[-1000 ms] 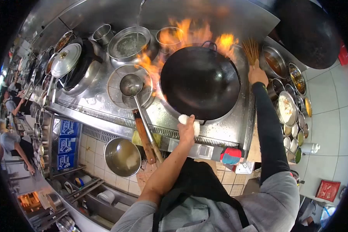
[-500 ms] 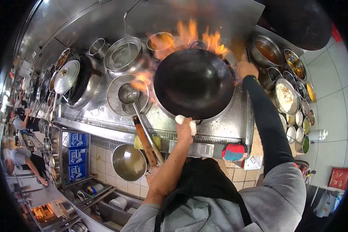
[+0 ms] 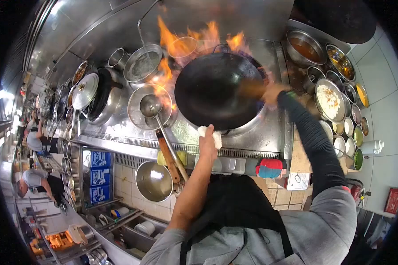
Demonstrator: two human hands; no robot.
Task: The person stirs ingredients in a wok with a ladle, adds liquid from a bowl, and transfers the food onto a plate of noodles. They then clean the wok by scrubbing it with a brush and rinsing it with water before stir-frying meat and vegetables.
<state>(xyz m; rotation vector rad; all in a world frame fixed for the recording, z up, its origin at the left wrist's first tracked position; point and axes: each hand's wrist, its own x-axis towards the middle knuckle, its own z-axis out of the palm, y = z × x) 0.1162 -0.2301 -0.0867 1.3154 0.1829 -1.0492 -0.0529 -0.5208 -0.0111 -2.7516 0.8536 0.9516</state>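
A large black wok point(image 3: 203, 95) sits on the burner, with orange flames rising behind it and at its left. At its near rim, my left hand point(image 3: 208, 145) is closed round a folded white cloth point(image 3: 217, 138) against the wok's near handle. My right hand point(image 3: 274, 93) grips a brown wok brush point(image 3: 249, 89), blurred by motion, which reaches over the right side of the wok's inside. To the left, a steel ladle point(image 3: 151, 106) rests in a round wire strainer point(image 3: 134, 98); their handles point toward me.
Steel pots, including a water-filled one point(image 3: 142, 64), stand at the back left. On the right are a pot of brown sauce point(image 3: 306, 48), a bowl of white food point(image 3: 328, 102) and several small tubs. A bucket point(image 3: 154, 181) hangs low. Two people point(image 3: 33, 179) work far left.
My right hand has moved down and left, bringing the brush from beside the wok to over its inside. The left hand stays at the near rim. Flames have spread leftward.
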